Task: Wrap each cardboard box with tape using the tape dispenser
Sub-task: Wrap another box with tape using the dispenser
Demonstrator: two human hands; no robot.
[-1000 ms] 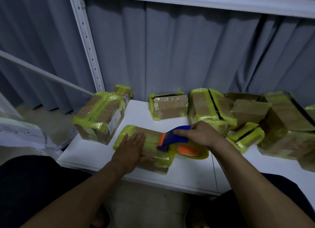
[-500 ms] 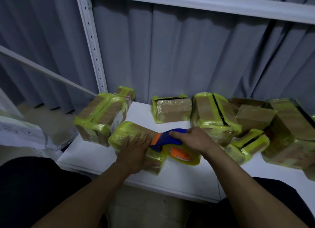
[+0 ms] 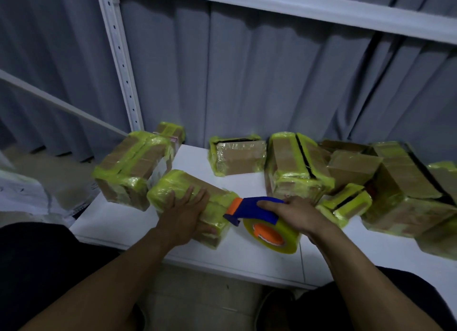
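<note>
Box (image 3: 176,183) lies under left hand (image 3: 184,213); right hand (image 3: 295,214) grips dispenser (image 3: 249,209).

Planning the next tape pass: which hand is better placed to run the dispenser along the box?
Right. The right hand grips the dispenser, its front edge by the box; the left hand lies flat on the box, steadying it.

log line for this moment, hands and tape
left hand: flat on box | right hand: grips tape dispenser, head at box end | rest: taped boxes behind, on white shelf
</note>
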